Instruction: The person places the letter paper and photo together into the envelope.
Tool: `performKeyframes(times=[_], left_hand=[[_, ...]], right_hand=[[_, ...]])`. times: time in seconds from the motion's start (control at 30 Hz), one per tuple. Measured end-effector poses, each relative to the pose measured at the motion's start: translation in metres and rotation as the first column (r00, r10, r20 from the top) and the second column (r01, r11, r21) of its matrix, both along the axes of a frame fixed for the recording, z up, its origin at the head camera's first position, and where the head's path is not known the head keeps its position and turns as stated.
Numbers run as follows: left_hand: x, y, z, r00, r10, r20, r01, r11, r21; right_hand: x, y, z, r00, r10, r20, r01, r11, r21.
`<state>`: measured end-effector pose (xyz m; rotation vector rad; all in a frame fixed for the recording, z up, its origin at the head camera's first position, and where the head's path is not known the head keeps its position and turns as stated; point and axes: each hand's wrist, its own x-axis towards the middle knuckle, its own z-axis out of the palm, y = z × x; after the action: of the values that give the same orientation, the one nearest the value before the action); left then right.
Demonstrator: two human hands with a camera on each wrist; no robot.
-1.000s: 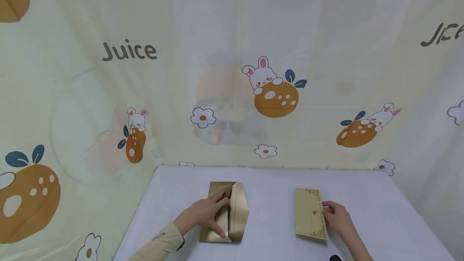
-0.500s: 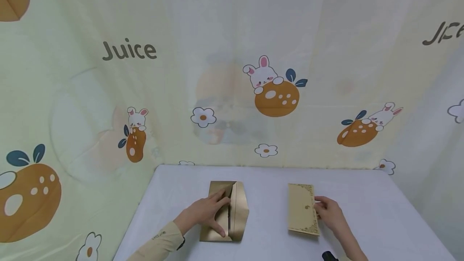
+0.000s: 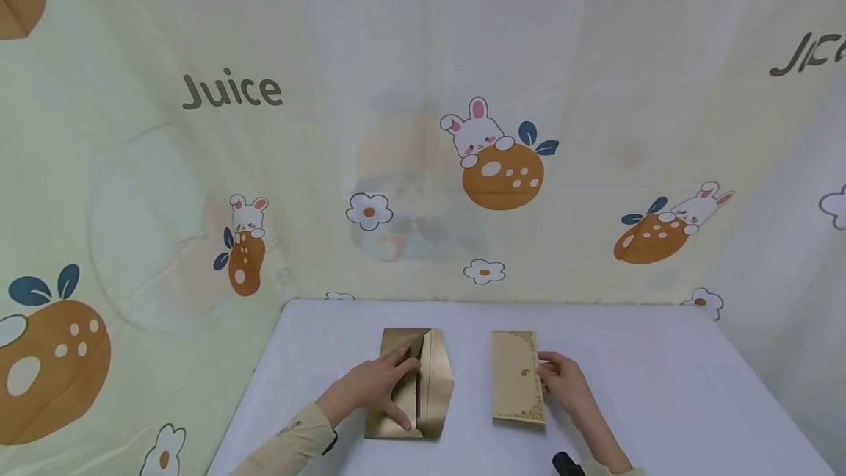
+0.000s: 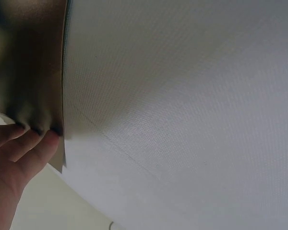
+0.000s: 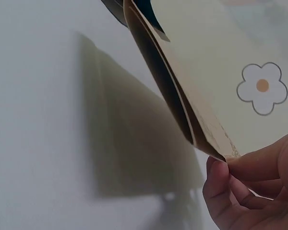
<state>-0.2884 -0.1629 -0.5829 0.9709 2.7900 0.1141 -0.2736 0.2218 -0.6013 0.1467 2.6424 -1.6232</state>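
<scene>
A gold envelope point(image 3: 438, 388) lies on the table with its pointed flap folded out to the right and a dark slit along its mouth. My left hand point(image 3: 378, 389) rests on it, thumb and fingers spread near that slit. In the left wrist view the fingertips point(image 4: 50, 136) touch the brownish-gold paper. To the right, a folded cream card point(image 3: 512, 377) with ornate corner print is pinched at its right edge by my right hand point(image 3: 567, 382). Seen from the right wrist, the card point(image 5: 194, 115) is raised over the tabletop, its layers parted slightly.
A white cloth covers the table point(image 3: 648, 380). Behind it hangs a curtain point(image 3: 370, 57) printed with rabbits, oranges and flowers. A black device point(image 3: 567, 463) shows at the right wrist. Below the card, a shadow falls on the cloth.
My right hand has carried the card leftward, closer to the envelope, and slightly away from me. The left hand and the envelope have stayed in place.
</scene>
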Motion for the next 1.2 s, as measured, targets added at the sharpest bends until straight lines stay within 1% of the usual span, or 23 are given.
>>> performKeyframes(times=[0.23,0.43,0.63,0.87,1.2], left_hand=[[0.002,0.000,0.003,1.000,0.000,0.003,0.000,1.000,0.004],[0.003,0.001,0.004,1.000,-0.011,-0.013,0.011,1.000,0.001],[0.002,0.000,0.002,1.000,-0.015,-0.016,0.015,1.000,-0.007],[0.002,-0.001,0.000,1.000,-0.008,0.001,0.008,1.000,-0.013],[-0.001,-0.001,0.000,1.000,-0.001,0.016,0.001,1.000,-0.011]], right_hand=[[0.000,-0.029,-0.003,1.000,0.002,-0.015,-0.002,1.000,-0.009],[0.002,-0.056,-0.005,0.999,0.030,-0.027,-0.031,0.999,-0.027],[0.001,-0.079,-0.008,0.996,0.055,-0.072,-0.058,0.998,-0.033],[-0.002,-0.100,-0.008,0.992,0.083,-0.097,-0.089,0.994,-0.058],[-0.012,-0.123,-0.003,0.988,0.117,-0.099,-0.121,0.992,-0.040]])
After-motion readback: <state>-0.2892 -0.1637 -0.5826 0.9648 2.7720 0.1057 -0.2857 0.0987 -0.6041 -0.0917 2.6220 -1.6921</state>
